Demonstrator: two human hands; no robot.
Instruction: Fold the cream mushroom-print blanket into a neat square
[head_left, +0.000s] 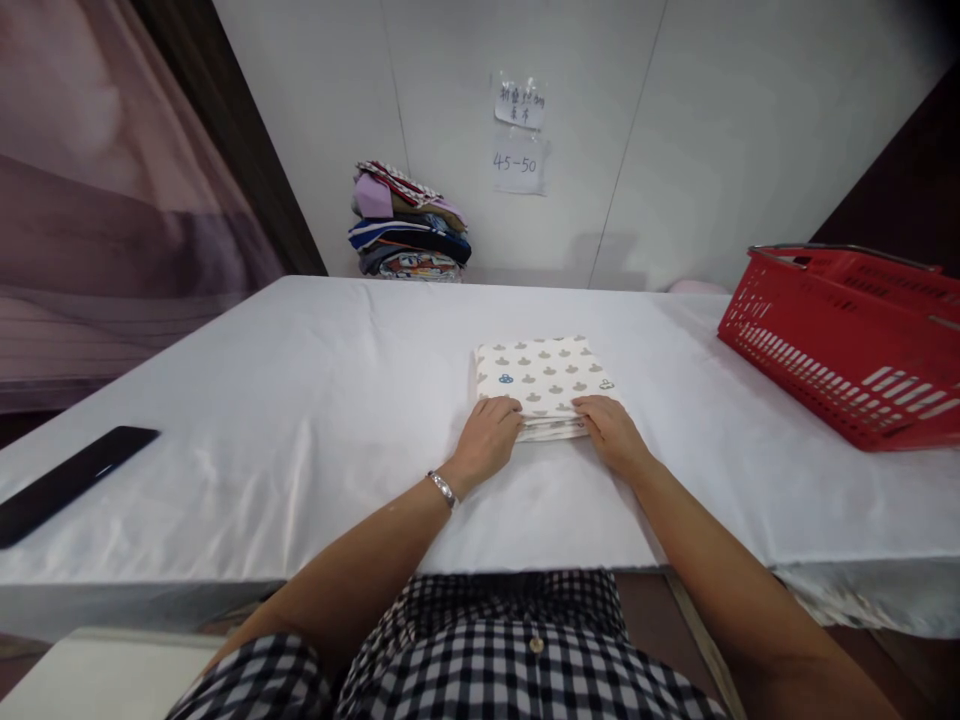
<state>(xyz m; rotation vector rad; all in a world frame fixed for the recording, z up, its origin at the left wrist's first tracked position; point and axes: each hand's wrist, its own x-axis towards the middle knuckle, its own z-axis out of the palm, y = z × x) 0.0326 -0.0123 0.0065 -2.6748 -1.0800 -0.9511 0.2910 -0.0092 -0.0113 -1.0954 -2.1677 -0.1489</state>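
Observation:
A folded white cloth (541, 372) printed with small grey-brown duck-like shapes lies on the white-covered table in front of me. Its layers show along the near edge. My left hand (489, 436) grips the near left corner, fingers on top and thumb at the layered edge; a silver bracelet circles that wrist. At the near right corner, my right hand (611, 432) holds the cloth the same way. Parts of both near corners are hidden beneath my fingers.
A red plastic basket (840, 345) with metal handles stands at the right. A black flat phone-like object (75, 480) lies at the left. Beyond the far edge of the table (360, 400), a stack of folded fabrics (412, 225) rests against the wall, beside paper signs (519, 165).

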